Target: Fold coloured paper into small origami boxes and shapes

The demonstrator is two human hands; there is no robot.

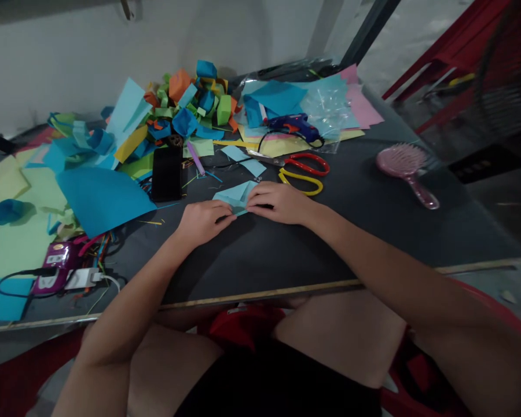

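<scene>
Between my two hands, a light blue sheet of paper (234, 194) with folded, slanting edges rests on the dark table (260, 255). My left hand (204, 222) pinches its near left edge, fingers closed. On the right side my right hand (280, 202) grips the same paper, thumb and fingers pressed together. Part of the paper is hidden under the fingers. Just beyond my right hand lie scissors (306, 165) with one red and one yellow handle loop. A small light blue paper piece (245, 159) lies behind the folded sheet.
Folded paper shapes (186, 98) in several colours are heaped at the back. A black phone (167, 172) and a blue sheet (106, 197) lie left, with a purple device (56, 269) and its cables nearer. A blue glue gun (297, 124) lies behind the scissors; a pink hairbrush (406, 165) is at right.
</scene>
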